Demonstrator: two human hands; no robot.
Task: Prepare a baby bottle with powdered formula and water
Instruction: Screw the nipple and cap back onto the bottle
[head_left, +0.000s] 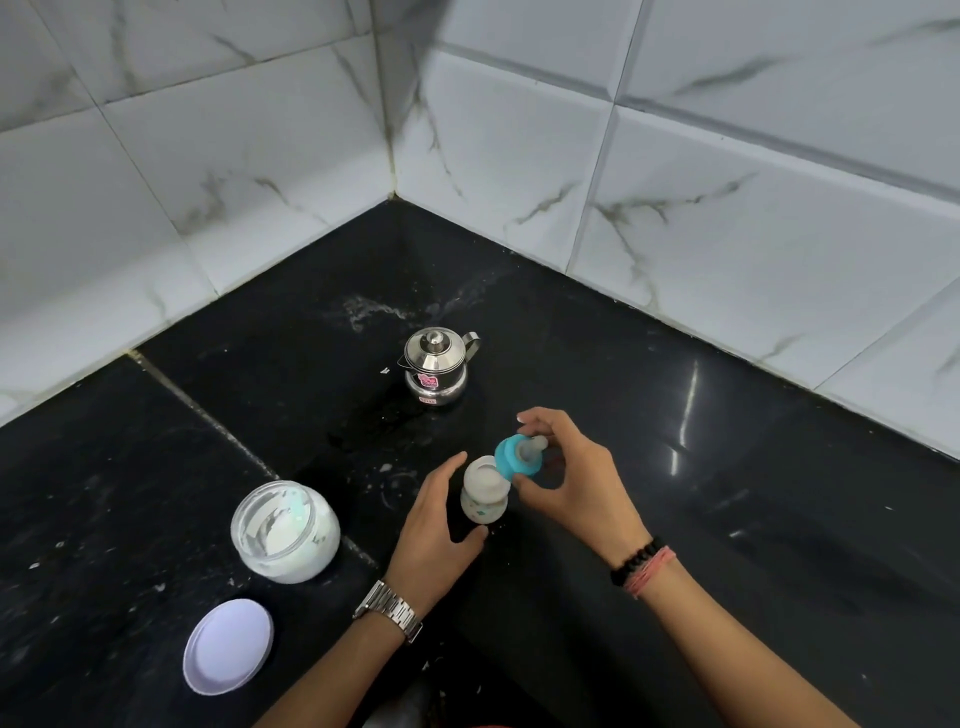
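A small baby bottle (484, 496) stands upright on the black counter (727, 519), its mouth uncovered and white inside. My left hand (436, 525) curves around its left side, thumb under its base, fingers apart and close to it. My right hand (566, 478) holds the teal collar with its clear nipple (517, 457), tilted, just above and right of the bottle's mouth. A glass jar of white formula powder (284, 530) stands with its lid off at the left. A small steel pot with a lid and handle (437, 366) stands behind the bottle.
The jar's white lid (228, 646) lies flat near the counter's front left. White powder specks and a wet smear mark the counter around the bottle and behind the steel pot. Marble-patterned tiled walls (727, 182) meet in a corner behind.
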